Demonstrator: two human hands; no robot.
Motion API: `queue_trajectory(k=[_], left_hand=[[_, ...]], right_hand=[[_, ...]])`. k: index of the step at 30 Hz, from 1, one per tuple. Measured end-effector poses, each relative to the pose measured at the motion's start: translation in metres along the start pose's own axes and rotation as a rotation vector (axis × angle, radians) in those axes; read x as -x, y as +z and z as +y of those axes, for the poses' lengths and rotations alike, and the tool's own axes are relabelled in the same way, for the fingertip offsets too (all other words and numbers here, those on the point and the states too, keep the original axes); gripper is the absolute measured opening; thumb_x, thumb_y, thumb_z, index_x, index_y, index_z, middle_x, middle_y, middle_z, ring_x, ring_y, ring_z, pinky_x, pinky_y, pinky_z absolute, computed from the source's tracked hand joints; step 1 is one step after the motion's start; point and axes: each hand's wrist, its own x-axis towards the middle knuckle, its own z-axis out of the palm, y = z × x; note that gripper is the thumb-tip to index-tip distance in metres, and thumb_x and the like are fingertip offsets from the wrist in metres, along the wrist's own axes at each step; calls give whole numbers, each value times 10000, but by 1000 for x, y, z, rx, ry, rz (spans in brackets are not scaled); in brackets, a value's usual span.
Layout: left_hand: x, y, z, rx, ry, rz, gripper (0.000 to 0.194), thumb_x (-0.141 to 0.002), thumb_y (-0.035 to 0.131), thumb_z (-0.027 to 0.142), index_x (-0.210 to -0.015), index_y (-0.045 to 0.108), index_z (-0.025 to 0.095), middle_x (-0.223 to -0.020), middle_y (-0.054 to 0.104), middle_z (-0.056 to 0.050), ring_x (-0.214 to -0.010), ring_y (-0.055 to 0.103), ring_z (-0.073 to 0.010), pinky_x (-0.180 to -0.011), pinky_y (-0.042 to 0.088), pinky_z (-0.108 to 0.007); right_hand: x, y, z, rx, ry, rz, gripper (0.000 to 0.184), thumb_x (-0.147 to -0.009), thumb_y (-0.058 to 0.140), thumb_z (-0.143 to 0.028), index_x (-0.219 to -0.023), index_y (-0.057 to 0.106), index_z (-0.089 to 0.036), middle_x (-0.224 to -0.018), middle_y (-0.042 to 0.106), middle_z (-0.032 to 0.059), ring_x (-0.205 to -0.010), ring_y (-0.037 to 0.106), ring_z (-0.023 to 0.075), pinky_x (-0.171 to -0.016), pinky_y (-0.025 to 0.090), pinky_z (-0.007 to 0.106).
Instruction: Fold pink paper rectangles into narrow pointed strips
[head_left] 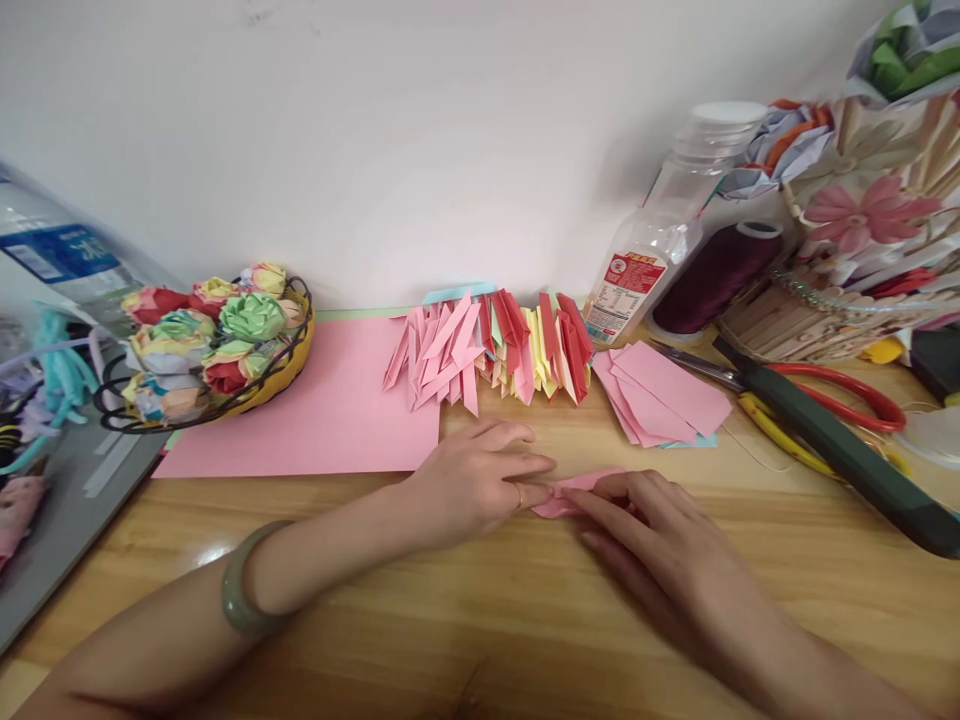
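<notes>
Through the head camera I see a small folded piece of pink paper (581, 481) lying on the wooden table (480, 610), between two bare hands. The left hand (469, 480) has its fingers spread, one ringed finger touching the paper's left end. The right hand (675, 540) bends its fingers over the other end; I cannot tell whether they pinch it. Just beyond the right fingers lie pink paper rectangles (664, 395). Past the left fingertips sit folded paper strips (450, 350); farther leftward, a basket (289, 375) of paper flowers (251, 318).
</notes>
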Motion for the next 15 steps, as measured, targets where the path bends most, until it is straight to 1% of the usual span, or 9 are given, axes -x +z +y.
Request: queue_trajectory(k=[3, 5, 6, 8, 11, 13, 15], left_hand=[[-2, -2, 3, 5, -25, -33, 200, -904, 520, 225, -841, 709, 223, -1025, 685, 31, -974, 543, -200, -803, 446, -335], [-3, -4, 5, 17, -53, -51, 190, -893, 530, 241, -844, 713, 228, -1057, 675, 21, -991, 535, -213, -829, 443, -368], [-3, -5, 6, 28, -71, -60, 185, -888, 535, 247, -849, 716, 231, -1072, 669, 16, -1002, 530, -220, -844, 440, -385], [-3, -8, 9, 61, -118, -78, 183, -882, 539, 248, -858, 720, 233, -1085, 665, 10, -1015, 523, -227, -861, 439, -405], [-4, -9, 13, 126, -211, -101, 177, -872, 549, 268, -890, 721, 233, -1082, 668, 3, -1025, 516, -233, -868, 443, -418], [-4, -9, 16, 153, -271, -94, 174, -858, 575, 317, -911, 720, 237, -1082, 670, 1, -1028, 513, -238, -872, 444, -428], [-3, -7, 17, 154, -297, -72, 177, -848, 593, 350, -908, 721, 243, -1071, 675, 5, -1024, 512, -241, -863, 448, -430]], right_hand=[[-2, 0, 1, -100, -1, -27, 158, -896, 464, -170, -956, 607, -201, -859, 600, 53, -780, 530, 175, -648, 435, 309], [-2, 1, 2, -133, 2, -38, 144, -893, 468, -162, -897, 605, -205, -831, 606, 41, -769, 524, 174, -647, 420, 312], [-1, 2, 2, -140, 8, -36, 132, -891, 475, -165, -895, 602, -204, -829, 610, 38, -769, 524, 174, -654, 417, 315], [0, 3, 2, -141, 19, -31, 122, -882, 498, -171, -953, 593, -201, -866, 618, 40, -793, 528, 173, -683, 422, 319], [-1, 3, 1, -140, 9, -27, 191, -875, 510, -169, -1052, 576, -202, -952, 621, 55, -856, 535, 177, -722, 433, 322], [-3, 3, 2, -129, -16, -38, 173, -881, 500, -172, -1021, 594, -209, -947, 626, 55, -859, 540, 184, -708, 438, 323], [-4, 2, 4, -98, -58, -46, 150, -890, 487, -179, -975, 609, -201, -918, 631, 55, -835, 546, 185, -687, 442, 324]])
